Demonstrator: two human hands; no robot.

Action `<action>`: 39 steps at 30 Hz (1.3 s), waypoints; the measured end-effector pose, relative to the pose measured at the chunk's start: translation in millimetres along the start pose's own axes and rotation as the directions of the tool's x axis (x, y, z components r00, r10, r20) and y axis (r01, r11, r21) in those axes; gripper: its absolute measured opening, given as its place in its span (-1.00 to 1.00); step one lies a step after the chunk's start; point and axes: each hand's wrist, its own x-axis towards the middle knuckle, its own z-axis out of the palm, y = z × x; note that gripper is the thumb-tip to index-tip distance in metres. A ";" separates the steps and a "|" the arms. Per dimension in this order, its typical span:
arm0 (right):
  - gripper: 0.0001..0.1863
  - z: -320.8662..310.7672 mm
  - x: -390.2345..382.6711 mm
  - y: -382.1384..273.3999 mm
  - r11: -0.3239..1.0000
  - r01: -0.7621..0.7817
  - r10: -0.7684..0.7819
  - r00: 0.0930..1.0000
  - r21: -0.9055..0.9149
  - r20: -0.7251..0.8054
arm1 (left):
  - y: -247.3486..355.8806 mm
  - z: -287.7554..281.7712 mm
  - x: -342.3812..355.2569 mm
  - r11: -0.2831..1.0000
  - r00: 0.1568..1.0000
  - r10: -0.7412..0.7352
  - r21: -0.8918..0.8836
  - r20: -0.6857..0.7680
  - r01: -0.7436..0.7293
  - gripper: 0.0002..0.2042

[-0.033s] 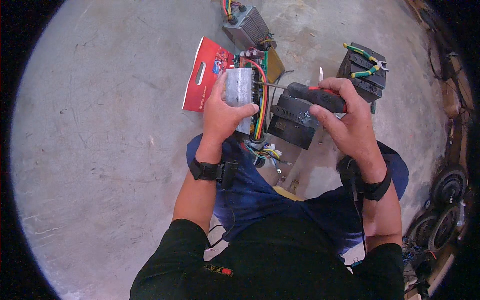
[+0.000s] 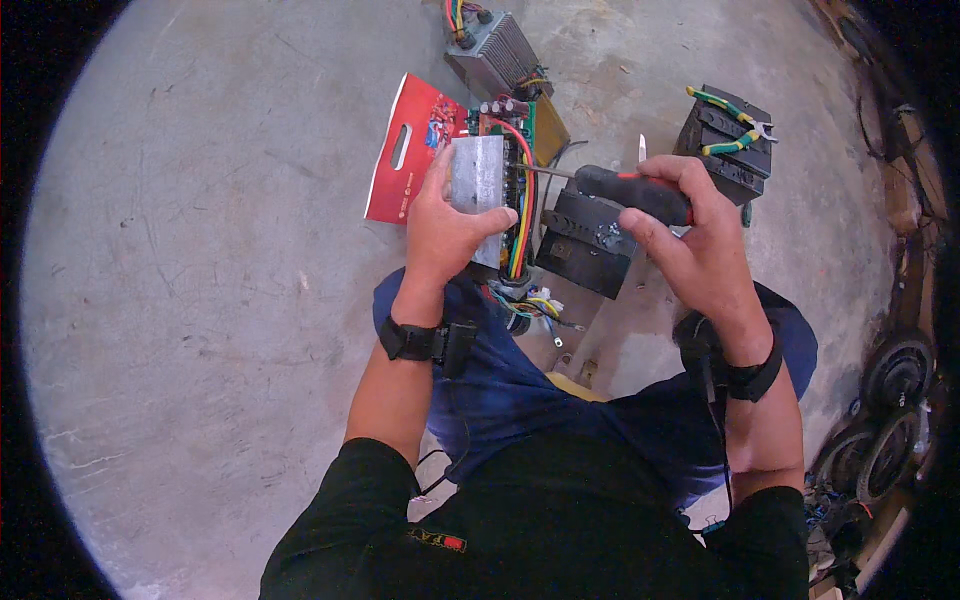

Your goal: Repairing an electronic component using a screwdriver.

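My left hand (image 2: 440,235) is closed around a circuit board with a flat aluminium heat sink (image 2: 478,175), thumb across its lower right edge. Red, yellow and other thick wires (image 2: 522,235) run down the board's right side to a bundle of loose connectors (image 2: 540,302). In my right hand (image 2: 705,250) is a screwdriver (image 2: 625,190) with a black and red handle, held level and pointing left. Its tip meets the row of parts along the heat sink's right edge; the exact contact point is too small to make out. Beneath the screwdriver lies a black case (image 2: 580,250) with small screws on top.
Behind the board stands a grey finned metal case (image 2: 500,52). A red carton (image 2: 388,175) with a handle slot lies at the left. Green and yellow pliers (image 2: 735,145) rest on another black case (image 2: 715,170). Wheel-like rings (image 2: 897,372) and clutter line the right edge.
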 end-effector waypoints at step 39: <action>-0.54 -11.8 -2.7 21.6 0.952 -0.285 0.303 0.926 -0.111 0.226 | 17.5 2.2 -4.9 0.981 0.994 0.052 0.191 -0.096 -0.033 0.02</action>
